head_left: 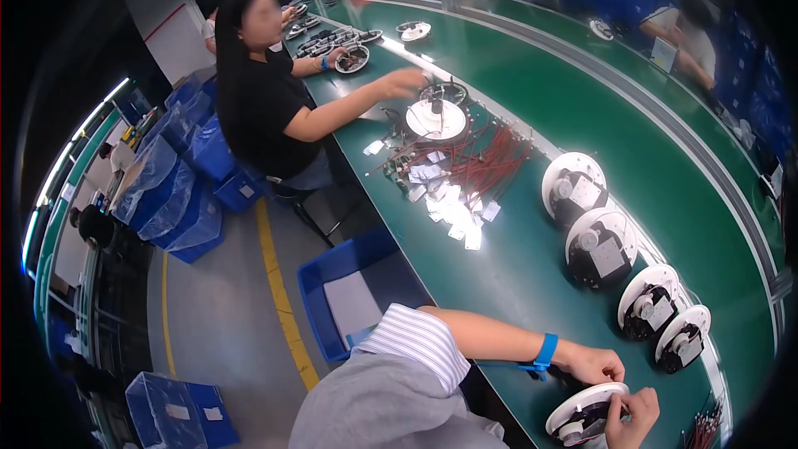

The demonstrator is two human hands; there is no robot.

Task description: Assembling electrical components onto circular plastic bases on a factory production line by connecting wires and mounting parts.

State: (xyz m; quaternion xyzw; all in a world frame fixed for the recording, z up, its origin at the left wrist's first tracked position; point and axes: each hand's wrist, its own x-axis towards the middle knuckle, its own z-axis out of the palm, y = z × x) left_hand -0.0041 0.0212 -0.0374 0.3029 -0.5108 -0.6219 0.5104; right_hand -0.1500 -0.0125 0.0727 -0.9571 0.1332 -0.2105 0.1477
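A round white disc unit (573, 409) with a black housing and a small round motor-like part stands tilted at the table's near right edge. My left hand (592, 364), a blue strap around its wrist, has its fingers curled in at the disc's upper rim. My right hand (633, 416) is at the unit's right side, thumb and fingers closed over the inner part. Whatever either hand pinches is too small or hidden to make out. Similar white-and-black disc units (642, 303) stand in a row beyond my hands.
Red wires (490, 162) and white tags (453, 209) lie piled mid-table. More red wires (705, 428) lie at the right edge. A co-worker (266, 91) sits at the left side, reaching over the table. A blue bin (312, 295) stands beside the table, left of my arm.
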